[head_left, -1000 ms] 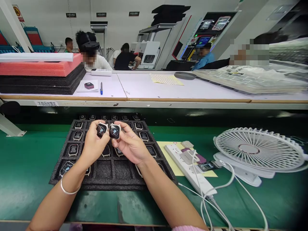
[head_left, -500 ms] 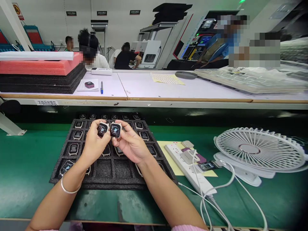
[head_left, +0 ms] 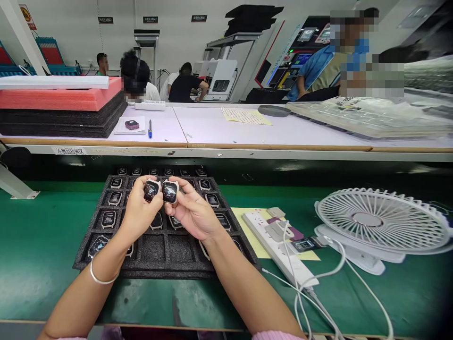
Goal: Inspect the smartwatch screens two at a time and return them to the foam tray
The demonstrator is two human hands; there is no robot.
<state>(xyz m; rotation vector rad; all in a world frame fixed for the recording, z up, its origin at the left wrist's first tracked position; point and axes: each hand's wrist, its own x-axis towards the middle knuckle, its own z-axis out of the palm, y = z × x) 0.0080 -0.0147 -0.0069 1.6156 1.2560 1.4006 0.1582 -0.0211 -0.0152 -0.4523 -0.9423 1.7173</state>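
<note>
My left hand point(head_left: 140, 208) is closed on a smartwatch case point(head_left: 151, 190) with a lit dark screen and no strap. A second watch case point(head_left: 170, 192) is gripped by the fingers of my right hand point(head_left: 193, 210). The two are held side by side, screens facing me, above a black foam tray point(head_left: 150, 271). Rows of similar watches, such as one at the left point(head_left: 108, 219), sit in its square pockets. Two pockets in the front row hold nothing. My forearms hide part of that row.
On the right stand a white power strip point(head_left: 262, 236) with cables and a white fan point(head_left: 368, 219). Behind runs a raised white shelf point(head_left: 212, 132) with stacked red foam point(head_left: 56, 97), a pen point(head_left: 150, 129) and a plastic tray point(head_left: 368, 120). Several people are beyond.
Both hands and watches stay almost in place. The visible markings on the two watch screens differ slightly. In the background, a person in blue has shifted and stands more upright.
</note>
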